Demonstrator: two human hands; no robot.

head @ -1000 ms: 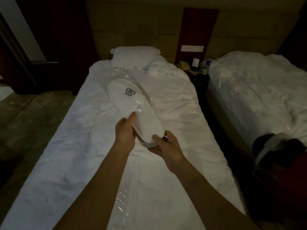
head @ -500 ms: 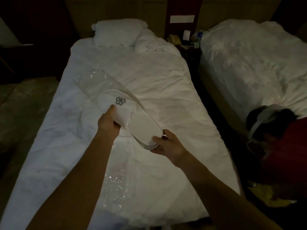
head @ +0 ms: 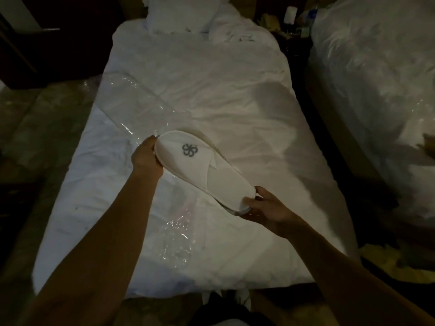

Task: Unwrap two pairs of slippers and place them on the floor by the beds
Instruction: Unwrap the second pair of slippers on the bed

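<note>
Slippers [head: 204, 171]: white, stacked as a pair, grey pinwheel-like logo [head: 189, 149] on the toe strap; no readable lettering. Held just above the bed [head: 211, 95], toe toward 10 o'clock, heel toward 4 o'clock. Left hand [head: 146, 158] pinches the toe rim together with the edge of the clear wrap [head: 131, 100]. Right hand [head: 266, 208] curls around the heel, thumb on top.

Surface: white rumpled duvet; the wrap trails to 11 o'clock, and more film [head: 179, 234] lies at 6 o'clock of the slippers. Pillow [head: 181, 15] at 12 o'clock. Second bed [head: 376, 78] at 3 o'clock, dark gap between them. Dim room, mottled floor [head: 40, 128] at 9 o'clock.

Versus 0.5 s ago: the slippers are now clear of the wrap, the left hand has moved from mid-slipper to the toe, and the view has tilted lower.
</note>
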